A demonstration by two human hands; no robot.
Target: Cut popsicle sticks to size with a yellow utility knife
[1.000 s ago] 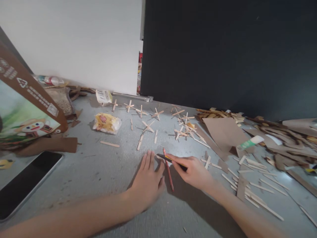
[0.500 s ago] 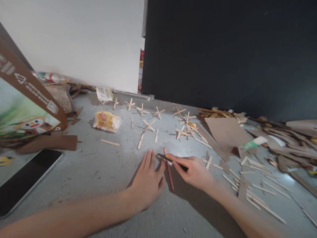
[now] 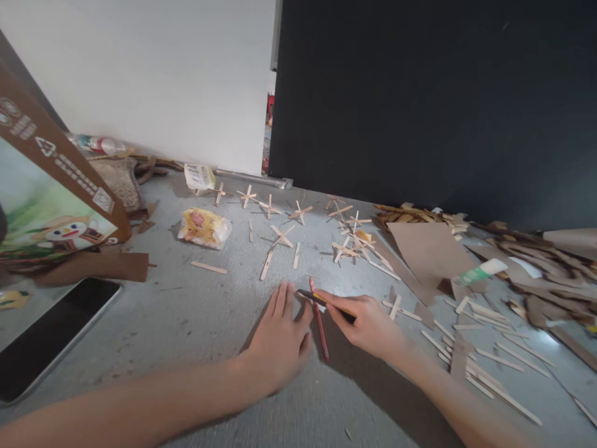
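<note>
My right hand is closed around a black-and-yellow utility knife, its tip pointing left near my other hand's fingertips. My left hand lies on the grey tabletop with its fingers stretched forward. Whatever may be under those fingers is hidden. Between the hands, a slim red stick like a pencil lies lengthwise, and the knife crosses above its upper part. Just beyond are loose wooden craft sticks and several crossed-stick pieces.
On the left are a phone, a printed paper bag and a yellow wrapped packet. To the right lie scattered sticks, a cardboard sheet and a green-and-white tube. A dark panel stands behind.
The scene has shifted very slightly to the right in the view. Both hands and the knife keep nearly the same positions.
</note>
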